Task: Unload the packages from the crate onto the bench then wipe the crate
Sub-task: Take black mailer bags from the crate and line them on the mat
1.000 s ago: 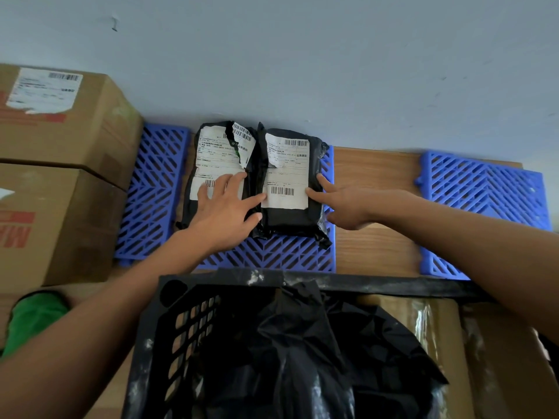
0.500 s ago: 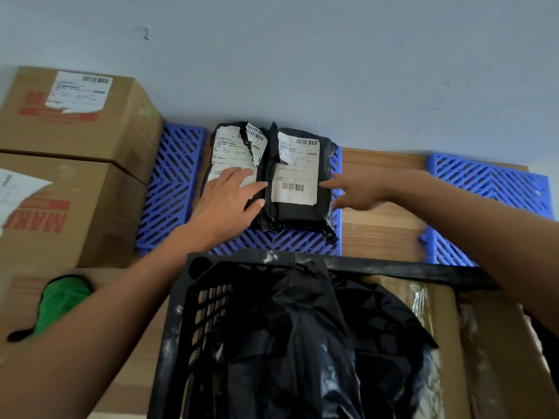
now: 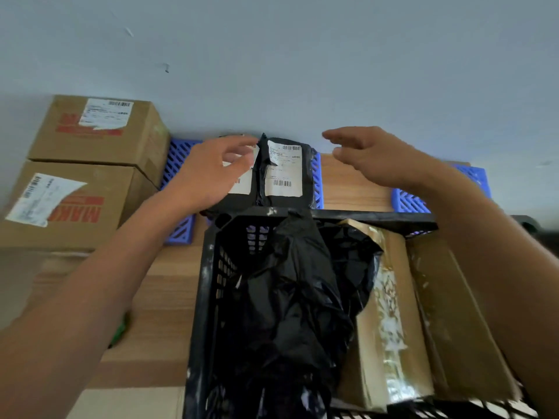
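Nearest: one black crate (image 3: 208, 297) on wooden bench (image 3: 163, 297), holding one crumpled black plastic-wrapped package (image 3: 287, 297) plus two brown taped boxes (image 3: 390, 313) along its right side. Green item (image 3: 119, 331) peeking out under left forearm, mostly hidden. Beyond crate rim: two black poly mailer packages side by side on a blue lattice panel (image 3: 178, 158); right mailer (image 3: 284, 170) fully seen, white shipping label with barcodes, print too small to read; left mailer (image 3: 239, 186) mostly behind left hand. Left hand (image 3: 208, 173) raised over left mailer, fingers loosely spread and relaxed, grasping nothing; touching or hovering cannot be told. Right hand (image 3: 372, 158) raised above bench right of mailers, fingers extended, released, holding nothing. Second blue lattice panel (image 3: 411, 201) far right, partly behind right arm. Far left: two cardboard boxes stacked, lower box (image 3: 69, 207) with white barcode label and red upside-down lettering, "MAK" legible; upper box (image 3: 96, 131) with white barcode label over red print, unreadable. Farthest: plain grey wall (image 3: 302, 55).
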Demonstrator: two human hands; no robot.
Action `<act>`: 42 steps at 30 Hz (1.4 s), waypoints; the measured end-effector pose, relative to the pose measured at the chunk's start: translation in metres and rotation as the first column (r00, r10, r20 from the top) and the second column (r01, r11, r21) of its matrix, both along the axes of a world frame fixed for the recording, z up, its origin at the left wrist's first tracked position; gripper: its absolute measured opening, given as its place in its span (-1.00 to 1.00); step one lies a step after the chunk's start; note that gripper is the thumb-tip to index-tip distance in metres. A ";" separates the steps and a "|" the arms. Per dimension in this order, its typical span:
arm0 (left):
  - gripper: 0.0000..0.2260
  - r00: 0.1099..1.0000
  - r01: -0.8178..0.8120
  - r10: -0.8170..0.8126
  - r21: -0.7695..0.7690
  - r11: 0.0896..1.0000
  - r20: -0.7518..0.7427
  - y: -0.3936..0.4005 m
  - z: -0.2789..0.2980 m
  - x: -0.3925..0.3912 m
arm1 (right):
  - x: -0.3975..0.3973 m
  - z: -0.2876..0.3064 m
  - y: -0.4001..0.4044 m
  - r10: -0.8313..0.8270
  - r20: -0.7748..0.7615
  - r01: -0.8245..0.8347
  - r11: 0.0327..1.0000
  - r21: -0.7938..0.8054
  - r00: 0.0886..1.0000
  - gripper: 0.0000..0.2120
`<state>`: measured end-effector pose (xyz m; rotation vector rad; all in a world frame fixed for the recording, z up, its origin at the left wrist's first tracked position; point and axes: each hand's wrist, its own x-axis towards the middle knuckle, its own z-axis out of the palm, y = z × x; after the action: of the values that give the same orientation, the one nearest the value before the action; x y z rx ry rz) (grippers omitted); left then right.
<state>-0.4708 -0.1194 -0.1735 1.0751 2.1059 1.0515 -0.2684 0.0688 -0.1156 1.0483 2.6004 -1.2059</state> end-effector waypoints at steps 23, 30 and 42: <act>-0.65 0.901 0.433 -0.429 0.128 0.892 -0.060 -0.008 0.104 0.271 | 0.302 0.079 -0.083 -0.404 -0.185 0.440 0.866 0.236 0.896 -0.64; -0.55 0.882 0.470 -0.469 -0.009 0.883 -0.040 0.011 0.081 0.333 | 0.350 0.058 -0.095 -0.452 -0.167 0.481 0.843 0.241 0.876 -0.56; -0.50 0.883 0.457 -0.464 -0.107 0.883 -0.065 0.023 0.064 0.380 | 0.383 0.020 -0.108 -0.544 -0.201 0.571 0.812 0.122 0.815 -0.43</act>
<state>-0.0904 -0.0966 -0.1098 1.5056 1.8043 0.6798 0.1146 -0.0389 -0.0952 1.9402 2.6346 -1.1989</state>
